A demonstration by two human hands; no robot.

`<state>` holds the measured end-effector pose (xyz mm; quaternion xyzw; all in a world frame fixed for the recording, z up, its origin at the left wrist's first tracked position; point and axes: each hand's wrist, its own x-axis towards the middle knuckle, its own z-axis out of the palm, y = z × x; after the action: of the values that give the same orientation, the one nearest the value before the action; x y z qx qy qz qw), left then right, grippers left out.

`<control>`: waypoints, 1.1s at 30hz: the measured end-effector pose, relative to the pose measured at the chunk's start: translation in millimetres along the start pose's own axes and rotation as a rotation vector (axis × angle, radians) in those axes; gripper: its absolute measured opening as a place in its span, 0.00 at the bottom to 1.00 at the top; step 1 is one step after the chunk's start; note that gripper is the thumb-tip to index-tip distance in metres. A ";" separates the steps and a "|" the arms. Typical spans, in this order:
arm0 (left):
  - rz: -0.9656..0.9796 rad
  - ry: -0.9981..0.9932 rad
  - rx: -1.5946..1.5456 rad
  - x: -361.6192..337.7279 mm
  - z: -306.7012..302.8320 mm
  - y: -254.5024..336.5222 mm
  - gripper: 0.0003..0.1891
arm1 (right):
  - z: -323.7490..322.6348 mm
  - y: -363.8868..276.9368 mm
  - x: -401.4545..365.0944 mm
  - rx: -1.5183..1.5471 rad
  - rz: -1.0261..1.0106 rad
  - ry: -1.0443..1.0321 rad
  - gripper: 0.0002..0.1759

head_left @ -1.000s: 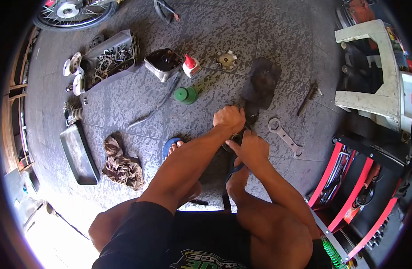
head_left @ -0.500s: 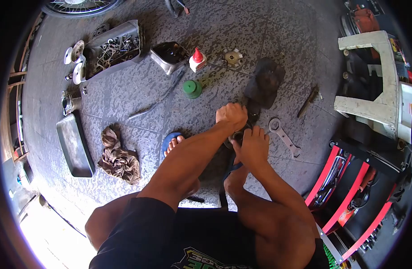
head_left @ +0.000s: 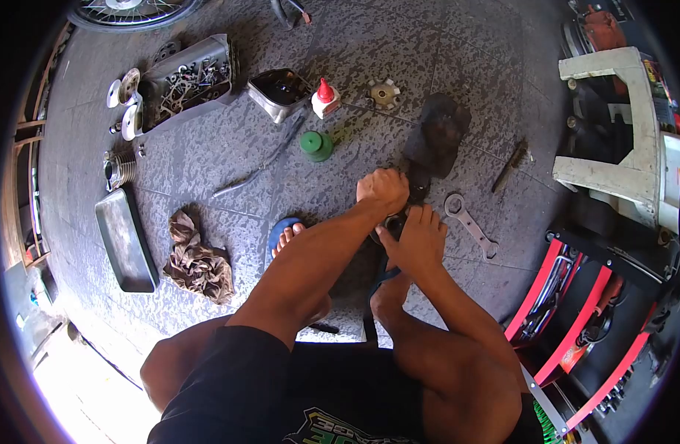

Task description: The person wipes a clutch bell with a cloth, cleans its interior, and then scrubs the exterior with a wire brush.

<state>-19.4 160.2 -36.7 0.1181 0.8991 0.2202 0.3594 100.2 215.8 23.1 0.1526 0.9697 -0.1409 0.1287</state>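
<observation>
My left hand is closed in a fist low over the floor, and what its fingers grip is hidden beneath it. Just below and to the right, my right hand curls around a dark round metal part, thumb along its near side. Most of that part is covered by my hands. A black block-like object lies just beyond them, with a smaller dark piece at its near end. To the right of my right hand lies a flat ring-ended wrench.
Leftward are a green cap-like container, a red-topped white bottle, a brown rag, a tray and a parts bin. Rightward are a brush-like tool, a pale stand and a red-edged tool rack.
My right hand has shifted slightly, its thumb now further left and more of the dark round part showing. The left fist stays almost in place.
</observation>
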 end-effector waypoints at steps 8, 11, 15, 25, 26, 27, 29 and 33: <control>0.002 -0.034 -0.013 1.4 -2.1 -1.1 0.26 | -3.4 5.4 -0.5 0.071 -0.009 -0.120 0.35; -0.013 0.008 -0.044 4.5 6.4 -3.7 0.27 | -5.8 -5.1 4.4 0.118 0.095 -0.129 0.35; 0.009 0.017 -0.037 5.2 4.1 -5.0 0.27 | 6.0 3.2 3.8 0.115 0.008 -0.095 0.35; -0.001 -0.023 -0.002 1.9 0.2 -2.8 0.27 | 6.1 14.7 -2.4 0.181 -0.036 -0.111 0.42; -0.003 -0.027 -0.005 1.5 -0.7 -1.5 0.27 | 5.7 17.6 -3.8 0.214 -0.053 -0.110 0.45; 0.001 -0.028 -0.005 1.1 -0.4 0.1 0.27 | 4.9 15.0 -6.3 0.213 -0.050 -0.107 0.45; -0.017 -0.032 0.009 0.3 -2.4 1.4 0.28 | 3.8 4.9 -9.5 0.280 0.009 -0.094 0.51; -0.002 0.055 -0.049 6.1 -2.5 -0.9 0.31 | 17.5 13.3 -11.7 0.295 -0.060 -0.022 0.55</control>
<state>-25.5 160.9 -39.2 0.1021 0.9030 0.2451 0.3378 119.0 219.5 7.2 0.1395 0.9410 -0.2875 0.1112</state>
